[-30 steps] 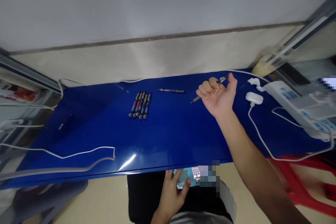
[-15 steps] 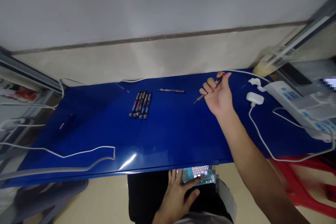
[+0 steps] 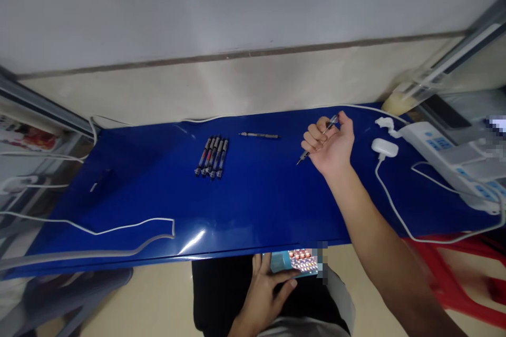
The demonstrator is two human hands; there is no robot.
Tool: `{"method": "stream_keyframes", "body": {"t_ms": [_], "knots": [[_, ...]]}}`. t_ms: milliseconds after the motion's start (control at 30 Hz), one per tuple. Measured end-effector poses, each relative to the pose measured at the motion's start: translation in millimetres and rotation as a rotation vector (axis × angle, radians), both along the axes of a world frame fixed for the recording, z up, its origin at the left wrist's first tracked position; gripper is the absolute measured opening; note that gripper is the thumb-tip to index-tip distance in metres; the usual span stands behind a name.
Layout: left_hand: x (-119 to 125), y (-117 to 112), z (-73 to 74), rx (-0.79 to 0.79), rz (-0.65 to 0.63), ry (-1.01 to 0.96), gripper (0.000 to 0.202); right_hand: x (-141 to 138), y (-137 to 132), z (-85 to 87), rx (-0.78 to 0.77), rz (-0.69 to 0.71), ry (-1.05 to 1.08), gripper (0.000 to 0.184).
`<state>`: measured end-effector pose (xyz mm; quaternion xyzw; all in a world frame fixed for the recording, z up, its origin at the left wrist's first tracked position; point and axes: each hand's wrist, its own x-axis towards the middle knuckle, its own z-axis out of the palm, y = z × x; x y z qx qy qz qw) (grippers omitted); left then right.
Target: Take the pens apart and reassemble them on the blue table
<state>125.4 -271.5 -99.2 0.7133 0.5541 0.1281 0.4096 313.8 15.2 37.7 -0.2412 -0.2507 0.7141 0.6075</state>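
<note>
My right hand is raised over the right half of the blue table, palm up. Its fingers curl round a pen, whose tip points down and to the left while the other end slants up near the thumb. Down in my lap, my left hand lies with fingers spread at a lit phone, a fingertip over its screen. A single pen lies crosswise on the table, left of my right hand. Further left, several pens lie side by side, some showing red inside.
The blue table backs onto a pale wall. At right are a white charger with its cable, a crumpled tissue and a white power strip. Cables cross the left side. A red stool stands below right.
The pen in my right hand has tilted more steeply, and the fingers have curled in more with the thumb bent. My left fingers have shifted slightly and the phone's screen picture has changed.
</note>
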Motion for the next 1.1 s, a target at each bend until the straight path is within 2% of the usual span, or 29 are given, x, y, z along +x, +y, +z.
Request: {"method": "stream_keyframes", "body": {"t_ms": [167, 367, 633, 1100], "knots": [[0.0, 0.9, -1.5, -0.03, 0.019, -0.01, 0.041, 0.8, -2.5, 2.8, 0.005, 0.021, -0.011, 0.057], [2.9, 4.2, 2.3, 0.043, -0.009, 0.041, 0.048, -0.8, -4.3, 4.4, -0.014, 0.005, -0.02, 0.058], [1.5, 2.0, 1.2, 0.008, 0.012, -0.008, 0.031, 1.6, -1.2, 1.0, 0.015, 0.036, 0.026, 0.061], [3.6, 4.5, 0.7, -0.014, 0.067, -0.019, 0.038, 0.9, -2.1, 2.5, 0.006, 0.039, 0.008, 0.057]]}}
